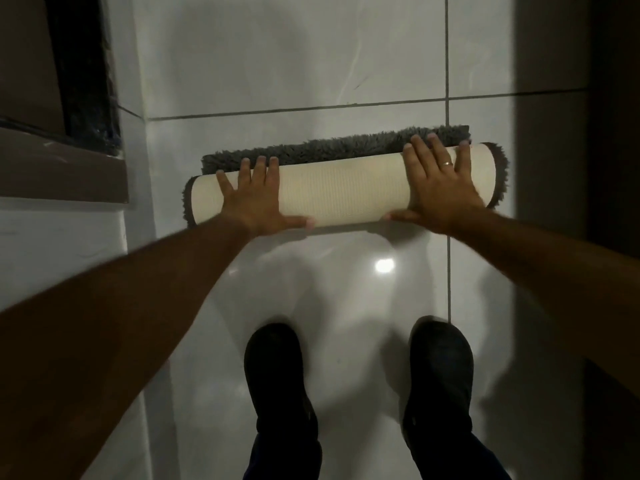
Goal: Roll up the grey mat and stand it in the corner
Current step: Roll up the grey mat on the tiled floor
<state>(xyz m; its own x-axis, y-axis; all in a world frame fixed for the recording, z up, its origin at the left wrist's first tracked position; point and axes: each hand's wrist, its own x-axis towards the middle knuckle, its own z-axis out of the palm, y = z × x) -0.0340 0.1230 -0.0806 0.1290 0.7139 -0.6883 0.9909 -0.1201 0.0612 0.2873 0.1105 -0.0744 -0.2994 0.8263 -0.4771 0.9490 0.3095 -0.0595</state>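
Observation:
The grey mat (341, 192) lies on the white tiled floor as a thick roll, cream backing outward, grey shaggy pile showing at both ends. A narrow strip of pile lies flat beyond the roll. My left hand (254, 199) presses on the roll's left part, fingers spread over the top, thumb along the near side. My right hand (438, 188), with a ring on one finger, presses on the right part in the same way.
My two dark shoes (277, 379) stand on the glossy floor (346, 64) just behind the roll. A white wall with a brown ledge (62, 168) and a dark opening rises at the left. A dark vertical surface (609, 133) borders the right.

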